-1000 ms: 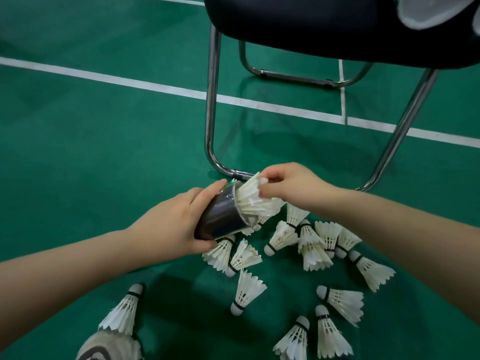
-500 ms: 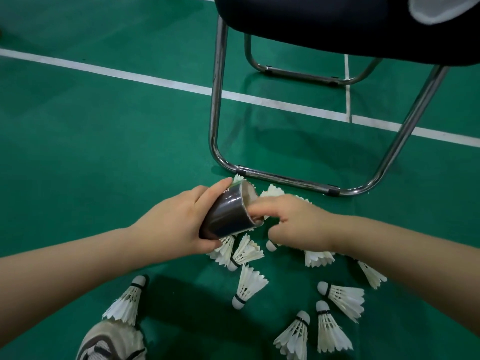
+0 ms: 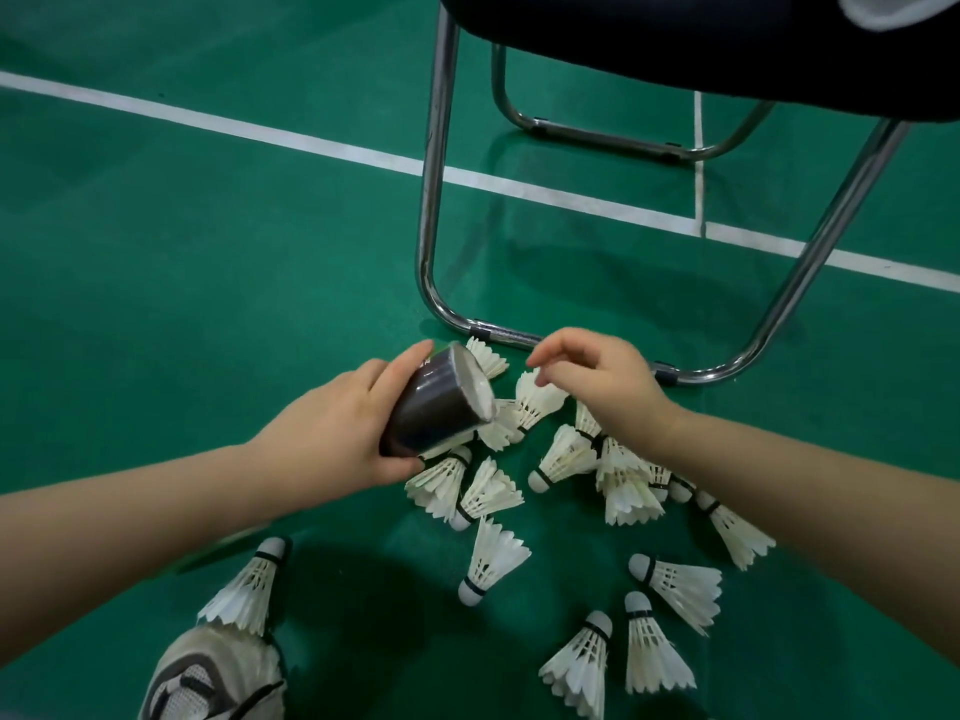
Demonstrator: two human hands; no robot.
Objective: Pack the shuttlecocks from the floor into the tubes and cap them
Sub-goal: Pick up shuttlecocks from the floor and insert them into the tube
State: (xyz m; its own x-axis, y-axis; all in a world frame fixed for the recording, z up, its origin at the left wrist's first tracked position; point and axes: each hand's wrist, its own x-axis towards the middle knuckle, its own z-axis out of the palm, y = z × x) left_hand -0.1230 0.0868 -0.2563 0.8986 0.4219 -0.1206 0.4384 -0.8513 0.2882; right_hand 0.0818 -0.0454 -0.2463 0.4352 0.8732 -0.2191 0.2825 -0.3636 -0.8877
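The green sports-court floor (image 3: 208,304) takes up most of the view. Next biggest is the chrome-framed chair with the dark padded seat (image 3: 431,200), standing just beyond the short dark glossy tube (image 3: 436,413), which I'll use as the reference for everything. The scattered white feather shuttlecocks (image 3: 628,491) lie on the floor to the right of the tube and on your side of it, several touching each other.

Your left hand (image 3: 332,428) has its fingers and thumb wrapped round the tube. It holds the tube off the floor, tilted, with the open mouth facing right, and white feathers show just inside.

Your right hand (image 3: 597,387) hovers just right of that mouth, fingers loosely curled and apart, holding nothing.

The bit that matters is the nearest white shuttlecock (image 3: 537,400). It sits right below those fingertips, between them and the tube's mouth. Its skirt fans up and away from the tube, so I reckon the cork points toward the tube, though that end is hidden. Your right hand is way closer, so I'd guess you drop straight down, pinch the skirt and feed it in cork-first.
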